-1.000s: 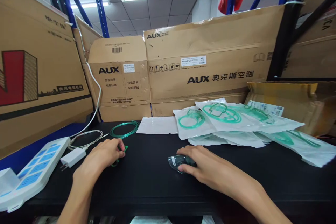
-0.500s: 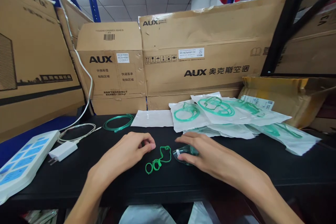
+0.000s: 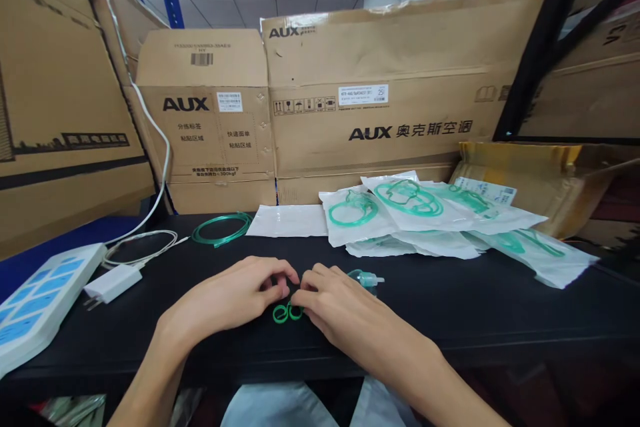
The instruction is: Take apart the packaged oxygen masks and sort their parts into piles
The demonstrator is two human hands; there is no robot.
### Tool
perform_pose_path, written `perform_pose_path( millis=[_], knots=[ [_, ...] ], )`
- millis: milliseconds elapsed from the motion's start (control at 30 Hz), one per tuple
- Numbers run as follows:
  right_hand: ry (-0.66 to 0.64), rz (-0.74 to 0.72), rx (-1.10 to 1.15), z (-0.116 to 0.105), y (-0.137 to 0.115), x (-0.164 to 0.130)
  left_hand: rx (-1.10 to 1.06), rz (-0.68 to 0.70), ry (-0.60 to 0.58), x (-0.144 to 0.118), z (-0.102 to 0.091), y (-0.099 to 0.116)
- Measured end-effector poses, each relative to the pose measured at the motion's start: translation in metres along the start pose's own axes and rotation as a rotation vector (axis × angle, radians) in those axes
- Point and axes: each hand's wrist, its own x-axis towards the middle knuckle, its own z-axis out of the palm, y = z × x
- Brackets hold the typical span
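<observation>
On the black table (image 3: 450, 310), the green cord (image 3: 289, 312) lay near, likely for two-handed work; left hand (image 3: 245, 290) half-curled, right hand (image 3: 335, 297) bent inward; whether either gripped, I couldn't tell.

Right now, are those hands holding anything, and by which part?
It cannot be told: the right hand covers part of the green cord, two loops showing; the left hand is close by, its grip also unclear.

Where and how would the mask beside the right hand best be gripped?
Probably by its pale connector, pinched from the right: that narrow stub sticks out rightward, clear of the right hand, which hides part of the mask.
</observation>
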Motion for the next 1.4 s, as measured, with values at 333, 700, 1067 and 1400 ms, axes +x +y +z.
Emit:
perform_pose_path(
  millis=[333,700,1067,1400],
  knots=[
    [0.152,0.205,0.278,-0.016,0.008,0.009,-0.074,0.147,0.072,0.007,-0.001,0.005],
    [0.381,0.372,0.803,-0.021,0.012,0.018,-0.13,0.057,0.22,0.018,0.001,0.014],
    [0.323,0.396,0.572,-0.017,0.017,0.018,-0.077,0.049,0.363,0.017,0.001,0.023],
    [0.435,0.385,0.805,-0.033,0.023,0.012,0.028,0.013,0.515,0.021,-0.003,0.003]
  ],
)
